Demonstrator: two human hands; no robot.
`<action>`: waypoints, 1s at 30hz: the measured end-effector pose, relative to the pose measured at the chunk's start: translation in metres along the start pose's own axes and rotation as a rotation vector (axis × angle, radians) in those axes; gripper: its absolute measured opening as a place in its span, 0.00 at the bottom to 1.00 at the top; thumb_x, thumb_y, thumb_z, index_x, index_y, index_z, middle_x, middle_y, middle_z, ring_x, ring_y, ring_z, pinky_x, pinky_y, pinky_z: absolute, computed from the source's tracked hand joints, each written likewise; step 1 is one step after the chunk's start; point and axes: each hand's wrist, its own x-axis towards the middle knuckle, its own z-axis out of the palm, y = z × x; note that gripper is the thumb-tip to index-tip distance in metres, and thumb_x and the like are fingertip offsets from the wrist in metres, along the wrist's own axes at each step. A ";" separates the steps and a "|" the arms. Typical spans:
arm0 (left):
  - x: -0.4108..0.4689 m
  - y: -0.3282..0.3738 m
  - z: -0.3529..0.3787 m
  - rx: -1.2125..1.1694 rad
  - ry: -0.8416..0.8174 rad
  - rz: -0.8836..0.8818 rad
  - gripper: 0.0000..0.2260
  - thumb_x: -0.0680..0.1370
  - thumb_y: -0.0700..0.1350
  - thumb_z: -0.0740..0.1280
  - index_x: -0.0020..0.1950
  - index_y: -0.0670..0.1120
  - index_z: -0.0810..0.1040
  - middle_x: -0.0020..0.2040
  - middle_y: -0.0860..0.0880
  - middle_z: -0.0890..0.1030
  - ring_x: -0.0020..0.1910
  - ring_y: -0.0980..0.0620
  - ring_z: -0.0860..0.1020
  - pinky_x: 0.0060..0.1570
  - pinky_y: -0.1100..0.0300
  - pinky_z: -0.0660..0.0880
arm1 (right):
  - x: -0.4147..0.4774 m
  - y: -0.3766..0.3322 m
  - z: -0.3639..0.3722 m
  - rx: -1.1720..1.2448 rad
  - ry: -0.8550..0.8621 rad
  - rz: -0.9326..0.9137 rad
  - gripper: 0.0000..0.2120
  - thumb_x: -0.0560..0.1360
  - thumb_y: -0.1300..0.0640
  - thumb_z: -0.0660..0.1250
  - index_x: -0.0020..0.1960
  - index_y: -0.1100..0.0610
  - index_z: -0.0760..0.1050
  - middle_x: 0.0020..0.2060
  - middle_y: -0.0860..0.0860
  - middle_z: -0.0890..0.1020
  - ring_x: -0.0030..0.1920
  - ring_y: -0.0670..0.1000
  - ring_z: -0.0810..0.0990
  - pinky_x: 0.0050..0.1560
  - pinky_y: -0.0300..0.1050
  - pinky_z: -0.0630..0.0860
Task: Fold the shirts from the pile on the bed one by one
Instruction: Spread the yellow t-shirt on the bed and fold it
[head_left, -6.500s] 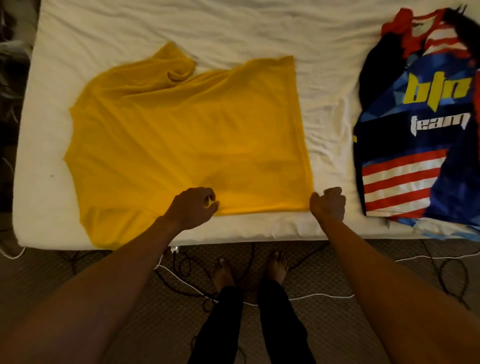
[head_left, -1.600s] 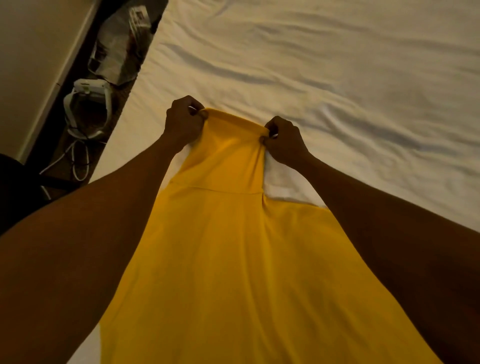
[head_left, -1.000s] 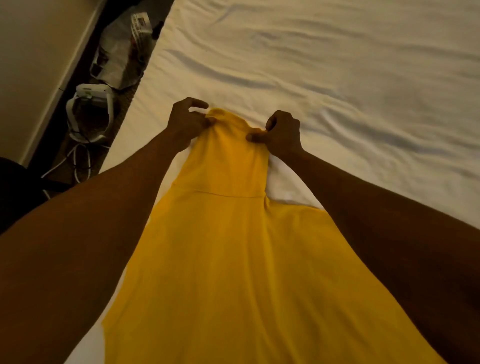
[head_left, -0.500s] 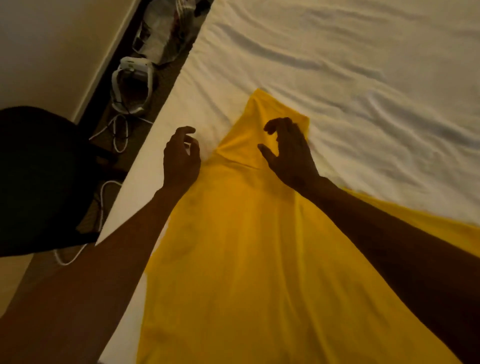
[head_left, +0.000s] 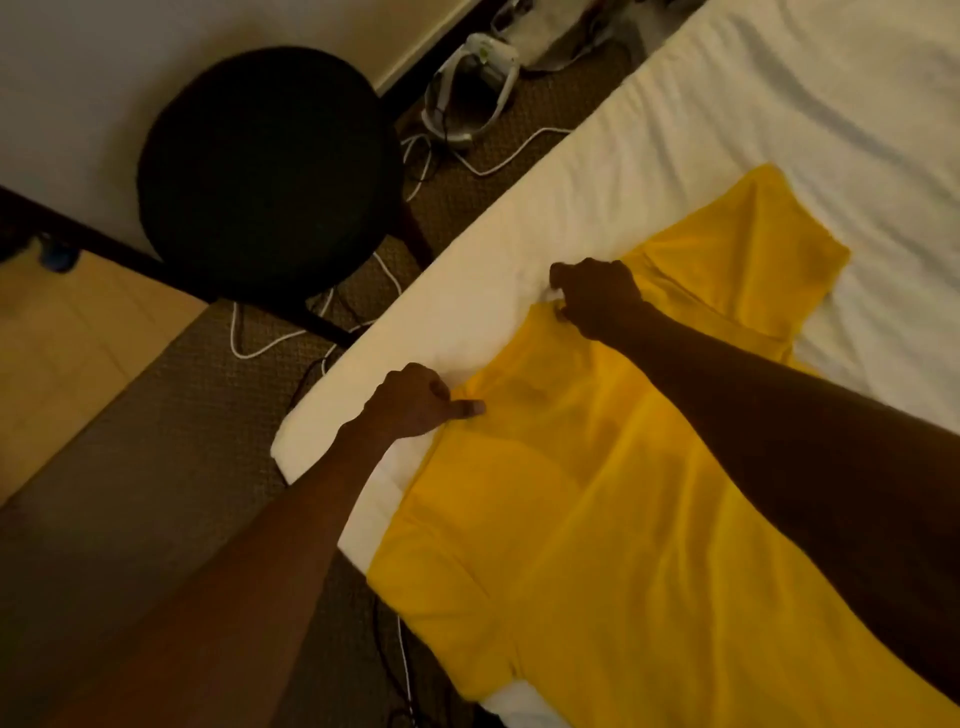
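At the upper left of the frame a round black stool stands on the carpet, with white cables trailing under it and a white device farther up beside the bed (what it is I cannot tell). Right of these, near the frame's middle, the left hand sits at the left edge of the yellow shirt, fingers curled into the cloth and thumb laid flat on top, so that it pinches that edge. A little up and to the right, the right hand is likewise curled tight on the same edge, gripping cloth close to where the sleeve begins. The shirt lies spread on the white bed and fills the lower right of the frame, its lower-left part overhanging the mattress edge; the sleeve lies flat toward the upper right. By my judgement the folding of this shirt is only starting: the cloth is laid out and gripped, but no finished fold shows. The pile of other shirts is out of view, so how many are left I cannot say.
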 end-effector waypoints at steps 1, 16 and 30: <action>-0.003 -0.007 0.003 -0.026 -0.080 0.021 0.26 0.69 0.61 0.77 0.30 0.41 0.73 0.29 0.41 0.74 0.33 0.45 0.76 0.39 0.54 0.69 | 0.000 -0.003 -0.001 0.028 -0.011 0.016 0.15 0.80 0.54 0.63 0.66 0.56 0.70 0.59 0.58 0.77 0.59 0.60 0.77 0.60 0.55 0.72; -0.038 -0.044 0.013 -0.385 -0.162 0.048 0.20 0.71 0.55 0.78 0.37 0.40 0.75 0.32 0.39 0.72 0.32 0.47 0.75 0.36 0.53 0.71 | -0.039 -0.021 0.033 0.513 0.431 -0.025 0.21 0.76 0.66 0.66 0.68 0.57 0.69 0.74 0.58 0.61 0.63 0.59 0.74 0.51 0.45 0.75; -0.084 -0.083 0.011 -0.122 -0.138 -0.034 0.23 0.58 0.57 0.85 0.40 0.45 0.80 0.39 0.43 0.83 0.37 0.47 0.80 0.39 0.53 0.77 | -0.185 0.001 0.113 0.364 0.128 0.230 0.27 0.81 0.51 0.61 0.75 0.62 0.61 0.76 0.63 0.59 0.75 0.64 0.60 0.69 0.60 0.63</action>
